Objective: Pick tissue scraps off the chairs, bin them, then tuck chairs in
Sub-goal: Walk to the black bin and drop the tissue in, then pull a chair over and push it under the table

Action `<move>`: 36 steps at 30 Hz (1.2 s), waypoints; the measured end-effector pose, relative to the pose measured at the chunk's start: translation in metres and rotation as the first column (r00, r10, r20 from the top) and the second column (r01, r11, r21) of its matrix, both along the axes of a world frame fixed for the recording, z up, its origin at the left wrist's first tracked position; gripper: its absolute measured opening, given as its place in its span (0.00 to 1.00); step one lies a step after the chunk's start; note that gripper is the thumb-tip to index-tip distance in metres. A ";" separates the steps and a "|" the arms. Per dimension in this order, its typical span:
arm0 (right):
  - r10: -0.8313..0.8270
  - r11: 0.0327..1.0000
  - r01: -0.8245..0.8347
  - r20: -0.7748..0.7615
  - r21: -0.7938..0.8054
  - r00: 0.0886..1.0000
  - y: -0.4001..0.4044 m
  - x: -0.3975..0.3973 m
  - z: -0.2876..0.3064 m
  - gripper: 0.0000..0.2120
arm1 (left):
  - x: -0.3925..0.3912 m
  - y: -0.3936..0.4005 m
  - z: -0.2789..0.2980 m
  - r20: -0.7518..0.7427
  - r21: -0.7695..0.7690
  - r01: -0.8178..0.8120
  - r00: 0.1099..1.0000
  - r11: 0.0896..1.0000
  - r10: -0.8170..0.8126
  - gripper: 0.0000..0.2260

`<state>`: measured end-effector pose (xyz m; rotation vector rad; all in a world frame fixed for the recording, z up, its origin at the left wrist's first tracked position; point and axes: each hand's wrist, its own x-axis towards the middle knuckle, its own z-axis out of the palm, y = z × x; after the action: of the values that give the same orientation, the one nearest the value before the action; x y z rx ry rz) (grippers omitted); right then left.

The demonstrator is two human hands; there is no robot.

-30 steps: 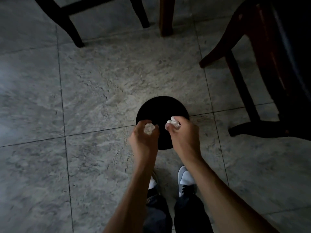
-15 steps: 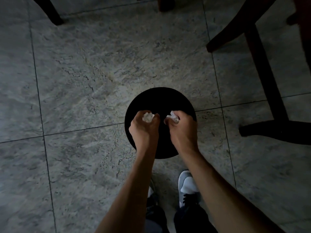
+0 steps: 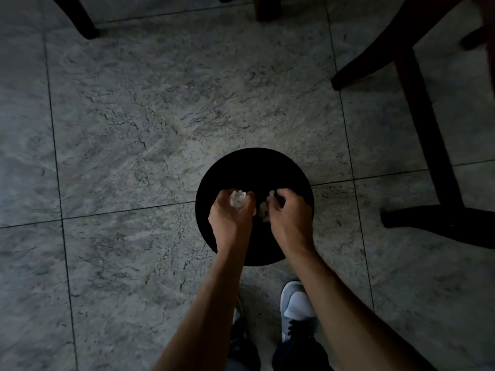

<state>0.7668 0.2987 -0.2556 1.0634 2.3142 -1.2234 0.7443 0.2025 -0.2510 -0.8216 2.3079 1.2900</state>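
Both hands have sunk lower over the round black bin (image 3: 254,167) than a second ago, and it now looms larger beneath them. The left hand (image 3: 231,214) stays curled around a crumpled tissue scrap (image 3: 237,198). To its right, the right hand (image 3: 288,212) has loosened; a second tissue scrap (image 3: 263,210) shows white just beside its fingers, and I cannot tell whether it is held or already falling. The binning step looks nearly complete, with chairs yet to be tucked in. The floor (image 3: 134,129) is grey marbled tile with dark grout lines, dimly lit. A dark chair leg (image 3: 80,20) stands far left; a wooden chair frame (image 3: 423,124) stands at right. Grey shoes (image 3: 296,306) show below.
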 end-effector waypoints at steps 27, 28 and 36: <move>0.368 0.894 -0.255 -0.279 0.369 0.887 0.039 0.010 0.322 0.24 | -0.008 -0.017 0.313 -0.316 -0.484 0.437 0.720 0.758 -0.617 0.23; 0.370 0.888 -0.242 -0.293 0.391 0.882 0.043 0.012 0.341 0.24 | -0.008 -0.015 0.333 -0.334 -0.512 0.432 0.697 0.743 -0.635 0.22; 0.500 0.770 -0.266 -0.289 0.580 0.816 0.079 0.024 0.518 0.25 | 0.005 0.014 0.505 -0.398 -0.665 0.404 0.520 0.628 -0.756 0.23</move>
<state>0.7905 0.3779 0.2624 0.3837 3.1218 -0.7229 0.7496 0.2161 0.2538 0.4925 3.1181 0.6748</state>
